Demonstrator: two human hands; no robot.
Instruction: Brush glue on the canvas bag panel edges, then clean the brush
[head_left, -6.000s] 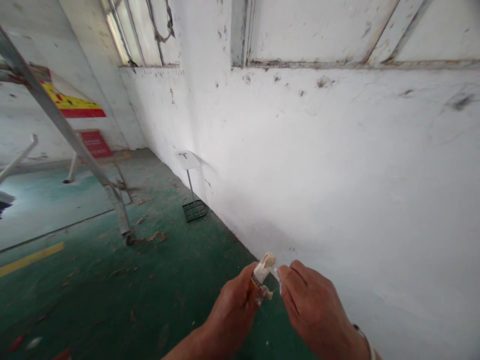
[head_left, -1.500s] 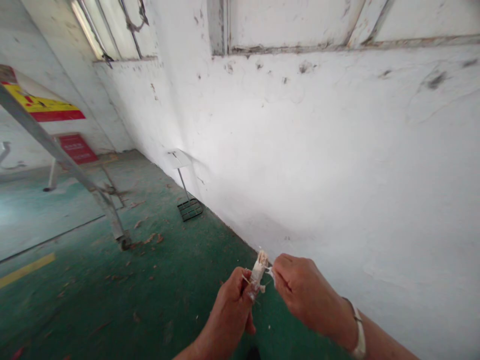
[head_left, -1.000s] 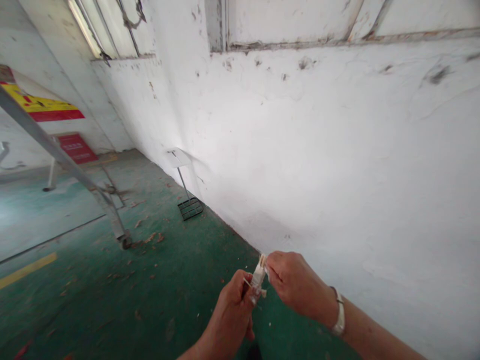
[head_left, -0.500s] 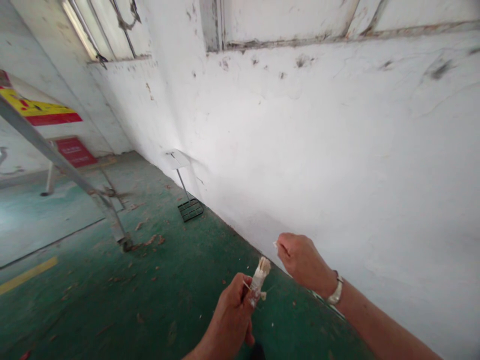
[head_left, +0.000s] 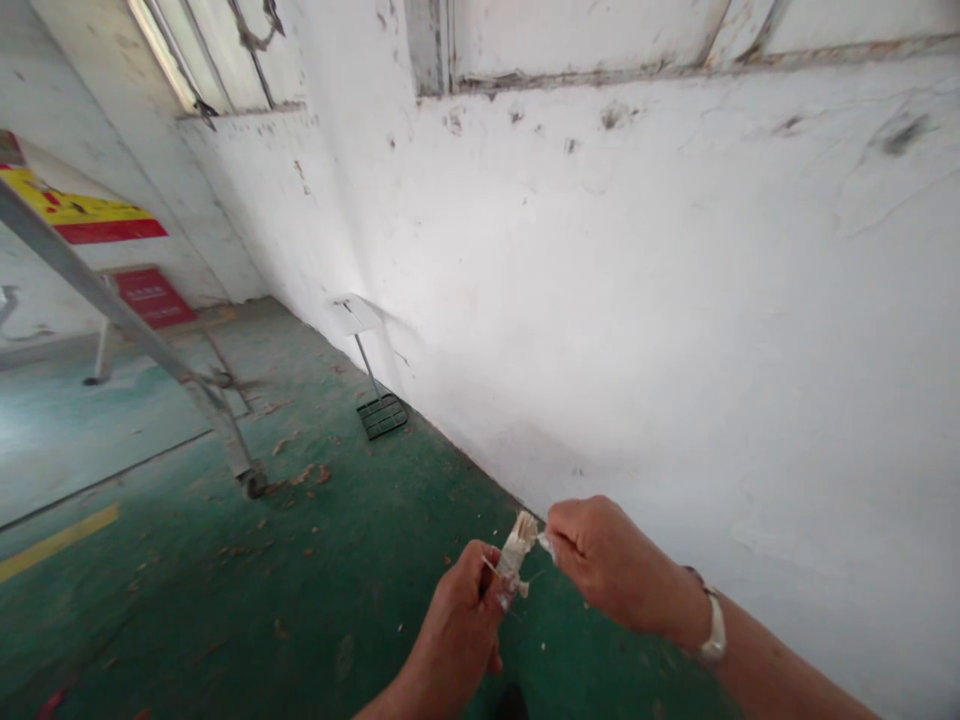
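Note:
My left hand [head_left: 461, 610] is closed round a short pale stick [head_left: 517, 548] with a frayed, brush-like tip, which points up and away from me. Pale wrapping and loose white shreds cling to its lower part near my thumb. Just right of the tip, my right hand [head_left: 600, 560] pinches a small white scrap [head_left: 546, 545] between thumb and fingers. The scrap is very close to the stick's tip; whether they are joined I cannot tell. A bracelet circles my right wrist.
A white wall [head_left: 637, 300] rises in front and to the right. A stand with a black grid foot [head_left: 382, 416] leans by it. At left, a metal frame leg [head_left: 225, 430] with a caster stands on the green floor [head_left: 337, 560], among scattered debris. A red sign [head_left: 154, 297] is behind.
My right hand has moved down and closer to the stick's tip, bringing the white scrap beside it. My left hand keeps its hold on the stick and has barely moved.

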